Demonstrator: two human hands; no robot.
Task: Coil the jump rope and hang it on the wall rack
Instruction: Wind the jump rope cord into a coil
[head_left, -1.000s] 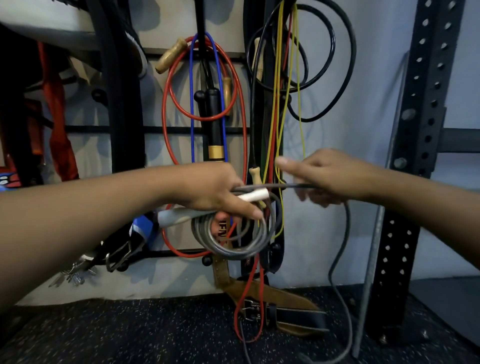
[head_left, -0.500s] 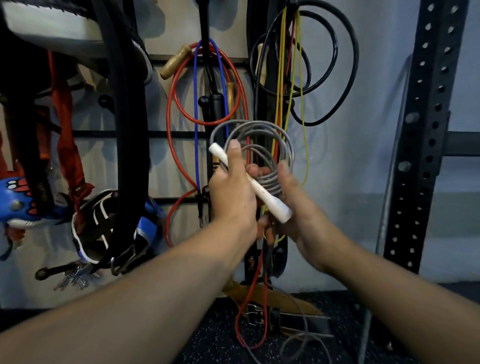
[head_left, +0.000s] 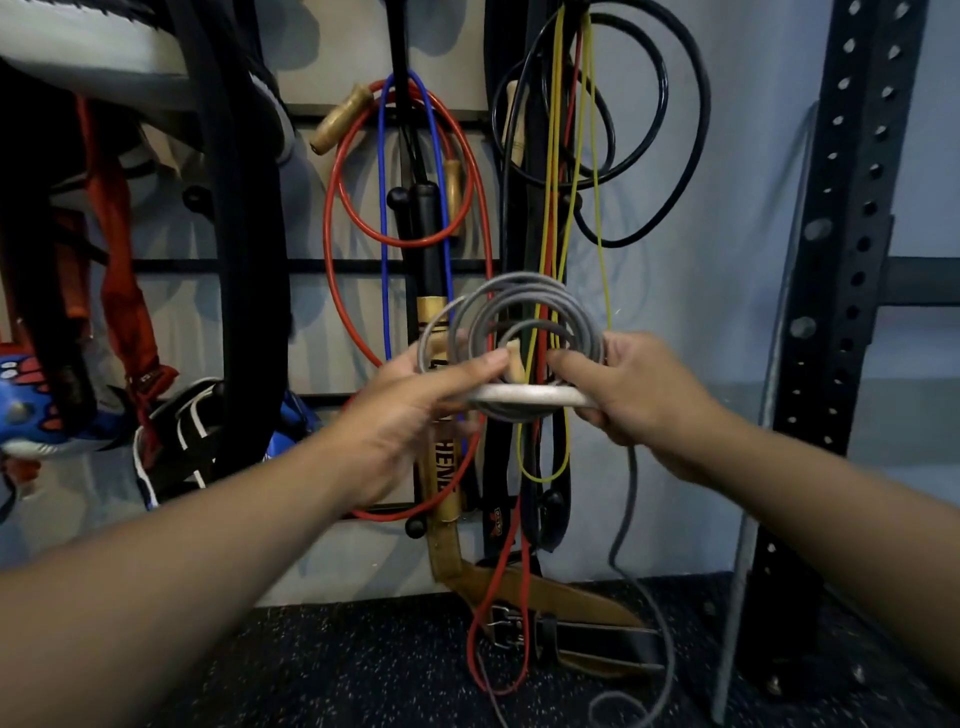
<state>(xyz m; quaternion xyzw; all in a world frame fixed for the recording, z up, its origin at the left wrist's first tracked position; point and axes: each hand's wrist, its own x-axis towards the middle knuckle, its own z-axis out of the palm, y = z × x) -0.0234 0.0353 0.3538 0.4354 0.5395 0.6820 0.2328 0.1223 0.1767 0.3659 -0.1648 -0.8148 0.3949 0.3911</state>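
Jump rope (head_left: 524, 322) coiled between left hand (head_left: 415, 400) and right hand (head_left: 634, 395), both gripping it.

my grey jump rope (head_left: 524, 312) looks matt, rubbery; its white handle (head_left: 530, 397) smooth plastic. far hanging handles (head_left: 340, 120) bare wood; floor (head_left: 332, 670) rough, speckled.

left hand (head_left: 410, 410): forearm reaching forward, thumb over fingers, closed in a grip | right hand (head_left: 634, 395): forearm extended, fingers curled shut, facing left fingers, close apart
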